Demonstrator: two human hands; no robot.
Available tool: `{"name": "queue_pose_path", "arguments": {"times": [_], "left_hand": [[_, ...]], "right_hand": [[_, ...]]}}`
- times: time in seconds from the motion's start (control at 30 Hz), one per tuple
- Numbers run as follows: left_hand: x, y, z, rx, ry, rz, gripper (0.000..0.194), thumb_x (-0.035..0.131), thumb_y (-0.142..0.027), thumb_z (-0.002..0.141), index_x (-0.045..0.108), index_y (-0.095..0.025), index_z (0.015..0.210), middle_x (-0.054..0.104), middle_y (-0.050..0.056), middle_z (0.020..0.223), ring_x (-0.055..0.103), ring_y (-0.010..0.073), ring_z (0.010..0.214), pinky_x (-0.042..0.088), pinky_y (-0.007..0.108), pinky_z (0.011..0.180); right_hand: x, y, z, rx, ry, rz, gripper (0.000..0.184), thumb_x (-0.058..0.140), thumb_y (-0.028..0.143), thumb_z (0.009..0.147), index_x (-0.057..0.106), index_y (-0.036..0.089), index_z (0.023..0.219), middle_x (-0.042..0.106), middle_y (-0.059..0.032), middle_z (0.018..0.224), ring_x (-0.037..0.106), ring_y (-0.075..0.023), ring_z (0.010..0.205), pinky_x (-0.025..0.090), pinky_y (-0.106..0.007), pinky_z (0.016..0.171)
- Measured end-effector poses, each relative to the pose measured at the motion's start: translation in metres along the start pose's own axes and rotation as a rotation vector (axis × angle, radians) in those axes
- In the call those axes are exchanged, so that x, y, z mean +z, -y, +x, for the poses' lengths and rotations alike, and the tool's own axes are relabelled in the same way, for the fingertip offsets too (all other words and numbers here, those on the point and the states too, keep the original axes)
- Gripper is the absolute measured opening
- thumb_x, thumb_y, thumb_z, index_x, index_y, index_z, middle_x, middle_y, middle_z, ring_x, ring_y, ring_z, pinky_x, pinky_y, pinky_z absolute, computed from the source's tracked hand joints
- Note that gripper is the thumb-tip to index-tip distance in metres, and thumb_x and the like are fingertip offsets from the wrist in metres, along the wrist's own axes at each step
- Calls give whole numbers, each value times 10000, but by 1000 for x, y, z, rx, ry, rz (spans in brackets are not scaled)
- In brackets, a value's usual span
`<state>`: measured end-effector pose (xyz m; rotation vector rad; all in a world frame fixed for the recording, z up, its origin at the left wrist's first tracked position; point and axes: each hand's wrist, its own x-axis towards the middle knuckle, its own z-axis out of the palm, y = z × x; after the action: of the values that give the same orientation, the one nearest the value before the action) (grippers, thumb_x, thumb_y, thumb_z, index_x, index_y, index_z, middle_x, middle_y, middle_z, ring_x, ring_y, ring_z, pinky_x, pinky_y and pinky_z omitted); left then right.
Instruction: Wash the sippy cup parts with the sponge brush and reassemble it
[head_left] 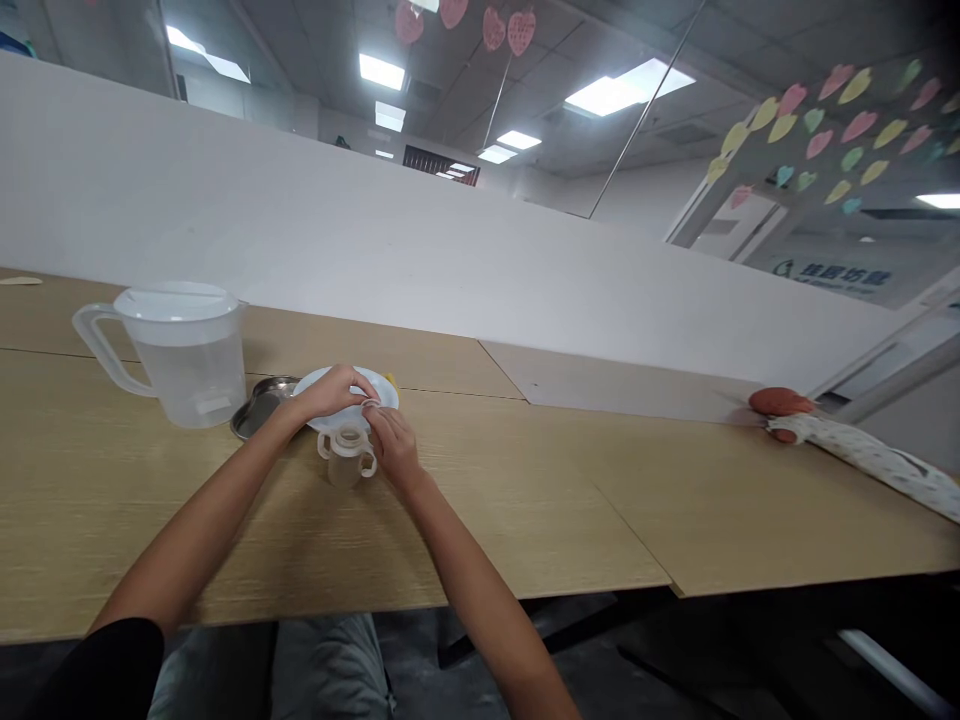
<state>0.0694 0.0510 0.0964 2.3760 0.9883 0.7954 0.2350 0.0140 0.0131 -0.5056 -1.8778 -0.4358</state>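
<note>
My left hand and my right hand meet over the edge of a white plate, fingers closed in a pinch. Between their fingertips is a small whitish ring-like piece, partly hidden by the fingers. Just below them a small clear two-handled cup stands upright on the table, open at the top with a pale rim. My right hand is close beside the cup's right handle. A shiny metal tray lies left of the plate, partly behind my left forearm.
A large translucent pitcher with a white lid and handle stands at the left. A doll in pale patterned cloth lies at the far right. Behind the wooden table runs a white partition with glass above. Something yellow shows behind the plate.
</note>
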Motion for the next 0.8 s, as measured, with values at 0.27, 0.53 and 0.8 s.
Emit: {"name": "queue_pose_path", "arguments": {"times": [0.27,0.53,0.8], "left_hand": [[-4,16,0,14,-93,81,309,569,-436,789,755,-196,845,746,66,924,658,200,887,468,287,843],[-5,25,-2,103,-175,95,344,532,-473,834,747,-205,848,737,67,951,635,194,918,461,309,887],[-6,39,-3,94,-224,119,317,537,-446,841,745,-213,899,733,65,987,624,194,960,457,318,914]], "right_hand": [[-9,-4,4,100,-93,-12,269,437,166,944,647,177,1111,678,-97,917,635,-162,887,537,-301,788],[-13,4,6,143,-183,42,252,447,182,949,644,187,1106,680,-72,862,631,-151,796,525,-293,737],[-14,5,7,203,-165,40,251,441,216,957,666,190,1066,694,-71,848,639,-154,804,524,-293,746]]}}
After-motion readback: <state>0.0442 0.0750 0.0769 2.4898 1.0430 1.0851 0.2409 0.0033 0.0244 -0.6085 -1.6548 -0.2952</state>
